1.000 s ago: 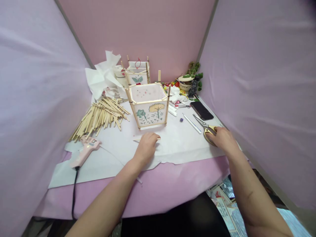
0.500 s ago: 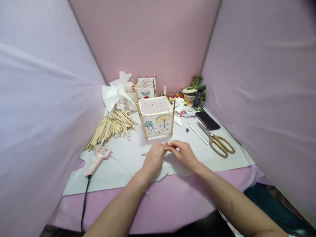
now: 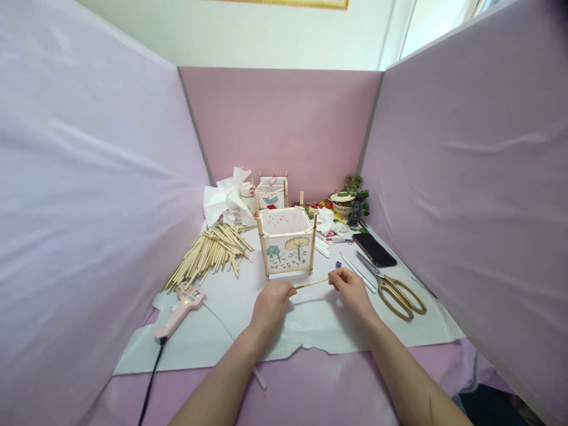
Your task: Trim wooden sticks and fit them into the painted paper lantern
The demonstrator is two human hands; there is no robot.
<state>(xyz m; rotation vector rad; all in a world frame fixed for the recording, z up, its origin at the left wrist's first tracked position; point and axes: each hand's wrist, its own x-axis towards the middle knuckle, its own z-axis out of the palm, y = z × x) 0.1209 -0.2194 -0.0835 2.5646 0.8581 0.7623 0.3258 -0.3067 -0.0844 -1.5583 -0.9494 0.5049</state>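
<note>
Just below the center of the frame, a thin wooden stick spans the gap between 2 hands, rising slightly toward the right. The left hand has thumb and fingers pinched together on the stick's left end; the right hand grips the other end in its fingertips, fingers curled in. Between the wrists, white paper runs down to a ragged front edge, where pink cloth shows below it.

Beyond the stick, at mid-frame, stands an upright, open-topped lantern of paper panels and wooden rods, 2 trees drawn on its front; a narrow strip of paper parts its base from the stick. Another lantern sits behind it.

Room is tighter on the right: a white pen slants just beside the right hand, with gold-handled scissors next to it and a black smartphone above, near the paper's right edge. On the left, a wider stretch of paper separates the left hand from a pink glue gun near the left edge. Above that, a pile of wooden sticks fans out toward the lantern.
</note>
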